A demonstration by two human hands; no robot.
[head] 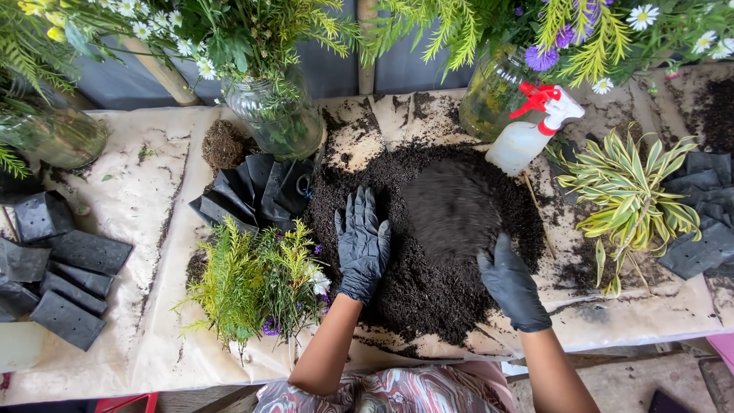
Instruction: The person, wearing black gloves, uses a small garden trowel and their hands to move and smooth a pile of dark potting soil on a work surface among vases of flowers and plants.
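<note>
Soil (428,260) sits heaped mid-bench (153,183), loose and spread; left hand (362,243) lies open and flat on it, right hand (511,284) cups its edge, while the black bags (256,191), cuttings (256,284) and striped plant (631,200) lie unpotted, so potting looks not yet begun.

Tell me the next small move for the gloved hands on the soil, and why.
Probably sweep the right hand inward, pulling loose soil back to the heap. The pile sprawls wide over the paper sheet, with scattered bits toward the spray bottle. The left hand lies flat on the pile's left edge and could hold that side.
</note>
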